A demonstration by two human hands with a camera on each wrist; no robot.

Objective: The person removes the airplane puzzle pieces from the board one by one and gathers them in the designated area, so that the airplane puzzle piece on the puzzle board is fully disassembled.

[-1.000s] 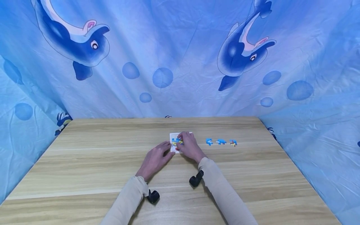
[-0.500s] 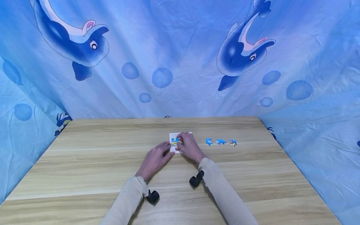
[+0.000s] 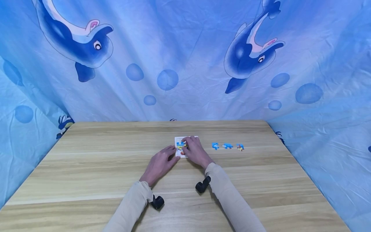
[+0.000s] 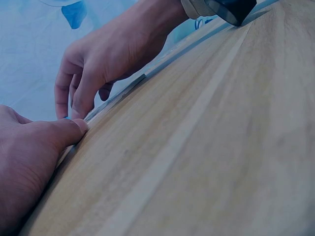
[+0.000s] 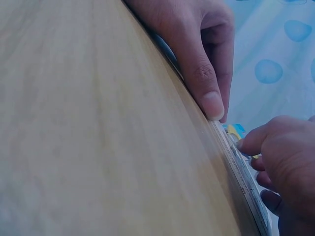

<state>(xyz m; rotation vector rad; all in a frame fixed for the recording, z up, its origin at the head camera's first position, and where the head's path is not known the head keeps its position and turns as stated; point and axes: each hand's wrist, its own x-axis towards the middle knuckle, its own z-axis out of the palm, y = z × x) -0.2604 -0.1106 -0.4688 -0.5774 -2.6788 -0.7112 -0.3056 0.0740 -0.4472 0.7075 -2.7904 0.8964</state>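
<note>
A small white-rimmed jigsaw tray (image 3: 177,139) lies flat on the table with blue, yellow and red pieces (image 3: 180,145) inside it. My left hand (image 3: 158,163) rests against its near left corner, the thumb on the near edge and the fingers along the left side. Over the tray's right part, my right hand (image 3: 195,150) pinches a puzzle piece between thumb and index finger; the hand hides most of that piece. In the right wrist view, blue and yellow pieces (image 5: 235,130) show by the right fingertips, just beyond the tray's edge (image 5: 237,169).
Three loose puzzle pieces lie in a row right of the tray: a blue one (image 3: 215,146), another blue one (image 3: 227,146) and a blue, red and yellow one (image 3: 240,147). A blue dolphin-print curtain (image 3: 185,58) hangs behind the wooden table (image 3: 116,141).
The right fingers have shifted slightly over the tray, and the blue part of the pieces beside them looks different. My left hand and the three loose pieces stay in place.
</note>
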